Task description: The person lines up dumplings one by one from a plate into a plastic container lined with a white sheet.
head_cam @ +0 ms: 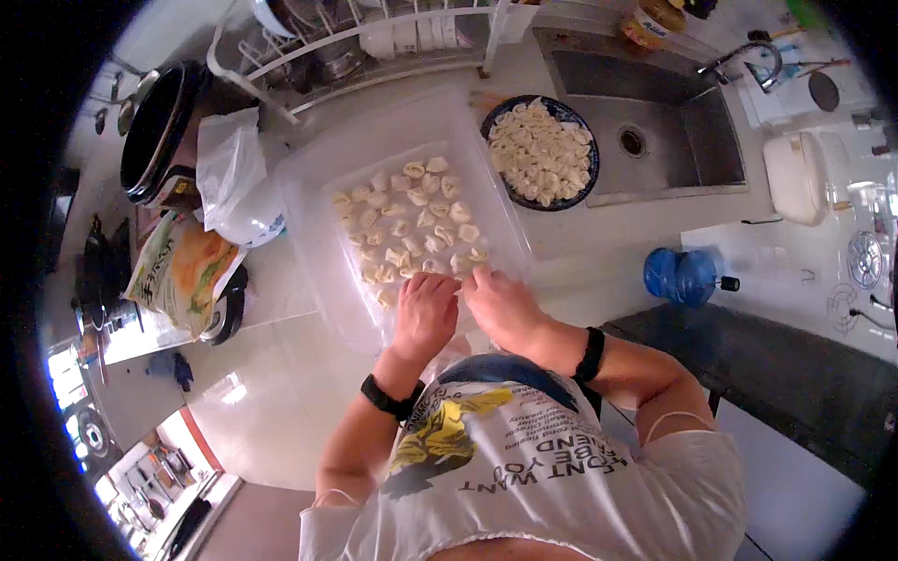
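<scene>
Both hands meet over the near edge of a translucent plastic tray [302, 210]. My left hand [426, 312] has its fingers curled, with the fingertips hidden beneath it. Beside it, my right hand [501, 305] bends its fingers towards the same spot. A small pale bit shows between the hands, but what they grip there is too hidden to make out. Several folded wontons [400, 228] lie in loose rows in the tray, just beyond my fingers. To the right of the tray, a dark-rimmed round plate [596, 158] is heaped with more small pale pieces of dough.
A steel sink [659, 151] is set in the counter at right. Behind the tray stands a white dish rack [393, 70]. At left are a dark pot [158, 133], a plastic bag [231, 165] and a printed food packet [186, 270]. A blue water bottle [680, 275] lies at right.
</scene>
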`<state>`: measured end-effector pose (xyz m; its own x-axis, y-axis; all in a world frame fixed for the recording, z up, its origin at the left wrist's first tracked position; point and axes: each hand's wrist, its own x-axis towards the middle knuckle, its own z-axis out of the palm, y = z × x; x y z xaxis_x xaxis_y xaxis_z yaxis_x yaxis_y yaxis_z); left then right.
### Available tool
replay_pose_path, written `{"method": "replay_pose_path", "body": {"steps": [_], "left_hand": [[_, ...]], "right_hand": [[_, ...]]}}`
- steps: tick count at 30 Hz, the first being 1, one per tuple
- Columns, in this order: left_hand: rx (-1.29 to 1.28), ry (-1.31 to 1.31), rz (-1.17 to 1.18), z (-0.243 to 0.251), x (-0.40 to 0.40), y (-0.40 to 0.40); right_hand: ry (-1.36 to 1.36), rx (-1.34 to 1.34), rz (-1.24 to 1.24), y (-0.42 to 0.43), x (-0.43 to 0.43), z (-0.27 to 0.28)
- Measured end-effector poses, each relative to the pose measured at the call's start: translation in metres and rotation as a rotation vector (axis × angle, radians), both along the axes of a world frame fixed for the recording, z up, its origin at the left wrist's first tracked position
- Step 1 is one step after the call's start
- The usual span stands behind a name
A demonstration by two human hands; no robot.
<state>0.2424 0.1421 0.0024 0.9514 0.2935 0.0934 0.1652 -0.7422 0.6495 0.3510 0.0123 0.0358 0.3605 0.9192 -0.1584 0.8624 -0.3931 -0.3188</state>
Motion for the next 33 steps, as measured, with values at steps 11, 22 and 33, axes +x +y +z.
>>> {"method": "replay_pose_path", "body": {"steps": [11,22,33], "left_hand": [[0.013,0.022,-0.028,0.004,-0.013,0.004],[0.051,0.042,0.052,0.017,-0.012,-0.001],[0.003,0.047,0.123,0.016,-0.008,-0.007]], "right_hand": [[0.051,0.611,-0.327,0.01,0.132,0.047],[-0.032,0.226,-0.095,0.078,0.181,-0.049],[0.063,0.382,-0.011,0.075,0.193,-0.054]]}}
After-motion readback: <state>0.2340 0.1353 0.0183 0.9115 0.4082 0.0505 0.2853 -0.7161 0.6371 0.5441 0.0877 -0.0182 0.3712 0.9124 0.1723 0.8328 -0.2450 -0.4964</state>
